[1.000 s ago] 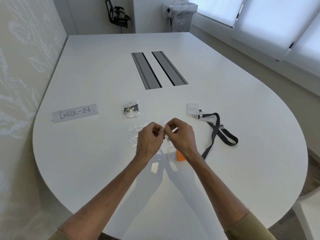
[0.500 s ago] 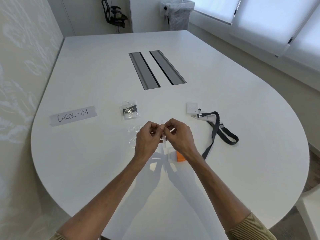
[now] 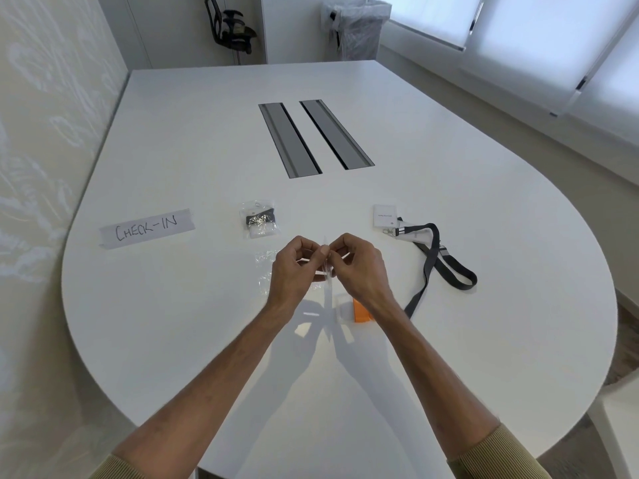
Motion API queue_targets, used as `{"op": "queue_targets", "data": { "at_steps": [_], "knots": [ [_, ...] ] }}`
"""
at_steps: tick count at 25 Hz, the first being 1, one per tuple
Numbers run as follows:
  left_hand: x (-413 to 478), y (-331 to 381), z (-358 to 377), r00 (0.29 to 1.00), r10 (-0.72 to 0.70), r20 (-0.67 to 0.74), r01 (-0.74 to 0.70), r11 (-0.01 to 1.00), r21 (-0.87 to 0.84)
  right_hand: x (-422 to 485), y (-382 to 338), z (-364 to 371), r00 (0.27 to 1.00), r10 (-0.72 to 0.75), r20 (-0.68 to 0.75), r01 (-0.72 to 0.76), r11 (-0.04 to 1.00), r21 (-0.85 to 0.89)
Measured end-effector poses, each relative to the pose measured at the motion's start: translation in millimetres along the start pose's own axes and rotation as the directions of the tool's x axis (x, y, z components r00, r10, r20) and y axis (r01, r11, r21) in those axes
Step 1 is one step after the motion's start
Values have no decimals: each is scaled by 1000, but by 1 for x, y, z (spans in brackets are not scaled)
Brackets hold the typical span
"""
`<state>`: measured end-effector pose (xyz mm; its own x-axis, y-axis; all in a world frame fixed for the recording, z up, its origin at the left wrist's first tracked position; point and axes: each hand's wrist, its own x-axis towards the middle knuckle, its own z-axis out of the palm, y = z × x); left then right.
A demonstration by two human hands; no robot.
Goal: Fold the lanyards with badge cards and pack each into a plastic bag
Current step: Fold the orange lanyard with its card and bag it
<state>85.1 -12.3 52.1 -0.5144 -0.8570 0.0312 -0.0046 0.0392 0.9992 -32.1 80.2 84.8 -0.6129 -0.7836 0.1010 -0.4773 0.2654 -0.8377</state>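
Note:
My left hand (image 3: 294, 269) and my right hand (image 3: 359, 267) meet above the table, each pinching one side of a clear plastic bag (image 3: 328, 271) held edge-on between them. More clear plastic (image 3: 266, 271) lies on the table under my left hand. An orange and white card (image 3: 359, 311) lies partly hidden beneath my right wrist. To the right lies a dark grey lanyard (image 3: 439, 261) clipped to a white badge card (image 3: 384, 216). A packed bag with a folded lanyard (image 3: 260, 220) rests further back.
A paper strip reading CHECK-IN (image 3: 147, 228) lies at the left. Two grey cable slots (image 3: 313, 136) sit mid-table. The white table (image 3: 484, 340) curves round at my side. A chair (image 3: 230, 25) and a lined bin (image 3: 356, 27) stand at the far wall.
Both hands keep pinching the clear bag at the same spot, with only slight finger movement. The view has tilted a little.

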Motion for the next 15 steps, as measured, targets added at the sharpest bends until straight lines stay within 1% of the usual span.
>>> {"op": "queue_targets", "data": {
  "at_steps": [4,7,9,11,15],
  "knots": [
    [1,0,-2,999,24,-38,-23,999,27,-1,0,0,1000,-4,-31,5,999,33],
    [0,-1,-2,997,62,-47,-55,989,139,-2,0,0,997,18,-69,-14,998,60],
    [-2,-2,-1,999,31,-29,-25,980,199,-3,1,1,997,28,-79,-23,998,58],
    [-4,-2,0,1000,6,-15,-2,977,213,-4,2,3,998,32,-58,-28,998,62],
    [-6,2,-1,998,28,-54,-17,979,201,-6,4,4,999,41,16,-42,997,66]
  ]
}}
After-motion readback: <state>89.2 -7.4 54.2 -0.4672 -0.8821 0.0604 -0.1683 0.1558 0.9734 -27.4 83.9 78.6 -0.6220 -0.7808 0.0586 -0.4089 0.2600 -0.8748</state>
